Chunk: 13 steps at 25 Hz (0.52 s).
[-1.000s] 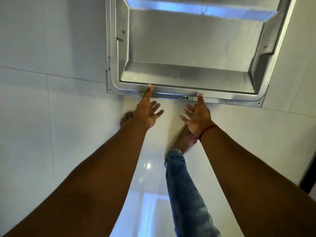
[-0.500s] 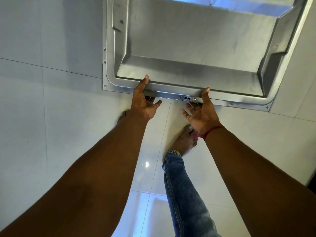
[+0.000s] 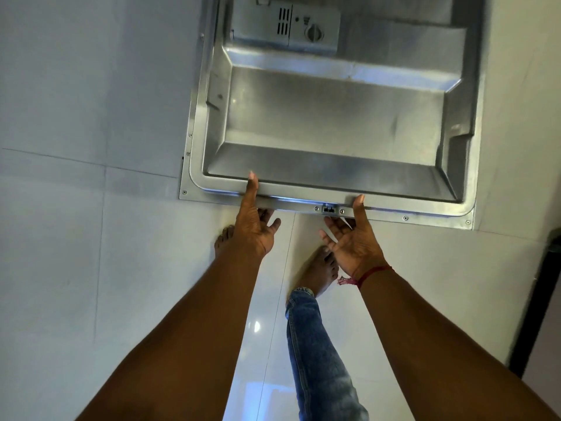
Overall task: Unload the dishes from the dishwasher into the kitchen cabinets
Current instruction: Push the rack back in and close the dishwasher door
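Observation:
The stainless inner face of the open dishwasher door (image 3: 334, 117) lies flat in front of me, with its grey detergent dispenser (image 3: 285, 24) at the far end. My left hand (image 3: 255, 229) holds the door's near edge, thumb on top of the rim and fingers underneath. My right hand (image 3: 355, 244), with a red thread at the wrist, holds the same edge just right of the latch (image 3: 329, 209), thumb on top and fingers below. No dishes or racks are in view.
Glossy white floor tiles (image 3: 91, 238) surround the door. My bare feet and one jeans leg (image 3: 315, 354) stand just short of the door's edge. A dark upright object (image 3: 540, 299) stands at the right border.
Both hands went from reaching with spread fingers to holding the door's near edge, thumbs on top. More of the door, including the dispenser, has come into view.

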Motion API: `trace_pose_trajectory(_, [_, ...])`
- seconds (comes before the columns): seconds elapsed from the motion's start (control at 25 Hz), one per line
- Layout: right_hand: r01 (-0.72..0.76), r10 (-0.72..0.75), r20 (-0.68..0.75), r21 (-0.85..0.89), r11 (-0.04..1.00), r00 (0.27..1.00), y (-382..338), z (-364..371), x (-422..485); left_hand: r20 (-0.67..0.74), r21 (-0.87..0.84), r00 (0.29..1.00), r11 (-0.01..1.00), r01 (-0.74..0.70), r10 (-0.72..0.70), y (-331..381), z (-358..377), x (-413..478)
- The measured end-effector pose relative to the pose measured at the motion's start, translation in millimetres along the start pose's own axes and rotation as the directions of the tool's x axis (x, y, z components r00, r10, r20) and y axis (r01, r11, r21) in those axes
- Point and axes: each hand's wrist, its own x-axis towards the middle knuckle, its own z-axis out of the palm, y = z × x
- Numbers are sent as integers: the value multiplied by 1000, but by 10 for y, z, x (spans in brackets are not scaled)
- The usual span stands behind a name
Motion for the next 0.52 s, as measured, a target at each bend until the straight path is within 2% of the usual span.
trace_pose_trajectory(0.52, [94,-93,17,-65,993,996,-682,522,-1513,113,-58,993,998,-24,30,669,381,-1569])
